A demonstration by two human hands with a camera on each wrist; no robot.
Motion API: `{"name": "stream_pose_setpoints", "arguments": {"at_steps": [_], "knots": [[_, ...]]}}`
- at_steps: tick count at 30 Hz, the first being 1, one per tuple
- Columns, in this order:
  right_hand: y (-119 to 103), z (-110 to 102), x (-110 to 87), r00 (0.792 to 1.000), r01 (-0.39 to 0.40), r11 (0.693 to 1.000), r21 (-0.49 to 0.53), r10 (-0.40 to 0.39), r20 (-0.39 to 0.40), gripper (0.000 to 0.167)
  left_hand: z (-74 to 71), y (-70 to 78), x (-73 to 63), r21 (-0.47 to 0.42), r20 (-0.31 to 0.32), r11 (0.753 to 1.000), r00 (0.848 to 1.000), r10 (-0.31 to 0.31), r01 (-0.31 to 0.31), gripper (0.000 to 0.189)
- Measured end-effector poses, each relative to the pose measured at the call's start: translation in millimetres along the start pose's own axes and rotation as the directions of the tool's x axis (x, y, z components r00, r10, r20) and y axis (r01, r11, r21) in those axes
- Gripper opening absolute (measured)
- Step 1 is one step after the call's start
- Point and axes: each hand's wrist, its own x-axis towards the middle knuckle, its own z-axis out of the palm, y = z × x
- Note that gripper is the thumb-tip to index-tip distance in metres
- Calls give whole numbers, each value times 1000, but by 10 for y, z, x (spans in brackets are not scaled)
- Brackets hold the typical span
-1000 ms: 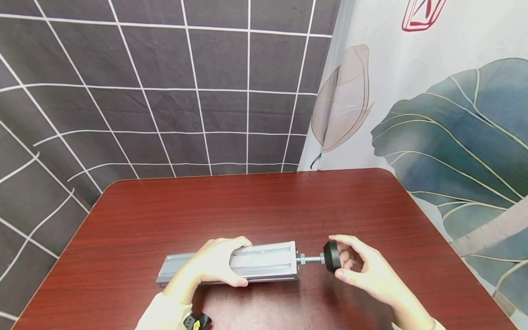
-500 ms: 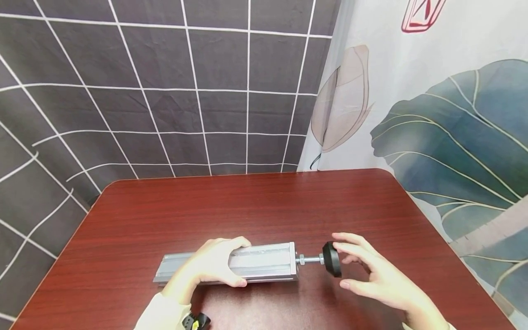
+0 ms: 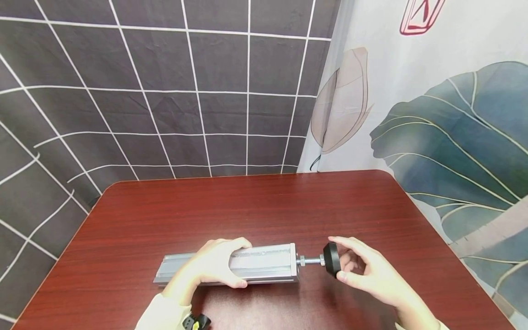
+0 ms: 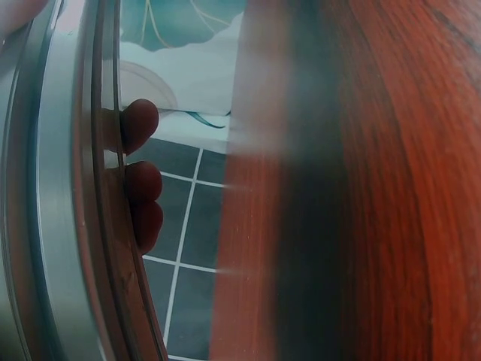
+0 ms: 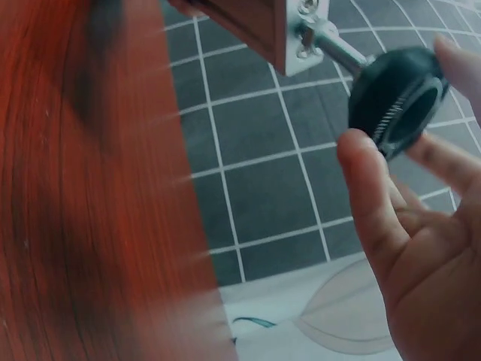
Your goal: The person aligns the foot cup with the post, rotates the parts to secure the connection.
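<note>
My left hand [image 3: 216, 261] grips a silver aluminium profile [image 3: 268, 262] from above, thumb on the near side. In the left wrist view, fingertips [image 4: 143, 184] show past its edge, and the backdrop is visible between profile and table. From the profile's right end plate [image 5: 294, 37] a threaded rod [image 3: 312, 260] with nuts sticks out, carrying a round black levelling foot [image 3: 331, 260]. My right hand [image 3: 369, 271] pinches this foot by its rim between thumb and fingers. The right wrist view shows the foot's ribbed, hollow underside [image 5: 409, 113].
A reddish-brown wooden table [image 3: 247, 206] lies beneath. Behind it hang a dark grey curtain with white grid lines [image 3: 222, 110] and a white leaf-print curtain [image 3: 449, 137]. A small black device [image 3: 196, 321] is worn at my left wrist.
Half a second ago the right hand's fingers were spread around the foot, thumb off it; now they have closed on its rim again. The left hand and profile have barely moved.
</note>
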Motion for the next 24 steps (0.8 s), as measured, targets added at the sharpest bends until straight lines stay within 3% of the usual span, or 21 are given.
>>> {"name": "stream_pose_setpoints", "arguments": {"at_steps": [3,8,11,14,17,20,22,24], "knots": [[-5,39,12,998,-53,998,37,54,-26,53,2,0,2,1,0,1000,1000,-1,1,66],[-17,50,23,997,-77,991,106,77,8,43,4,-6,-5,6,-4,1000,1000,-5,5,66],[-7,16,16,998,-51,991,121,48,30,48,8,-15,-9,7,-4,1000,1000,-6,6,66],[16,-29,-13,999,-21,992,125,15,46,66,11,-25,-9,3,-2,1000,1000,-7,7,67],[55,-54,-43,996,62,992,107,-69,62,82,13,-40,-5,3,-2,1000,1000,-7,7,67],[87,-46,-50,980,178,983,50,-182,81,81,11,-54,-3,6,-6,1000,1000,-5,5,66],[64,-39,-46,977,192,981,-4,-191,98,74,9,-60,-2,9,-7,1000,1000,-4,4,66],[22,-36,-46,984,155,986,-63,-148,104,65,5,-53,-3,3,-3,1000,1000,-1,1,66]]}}
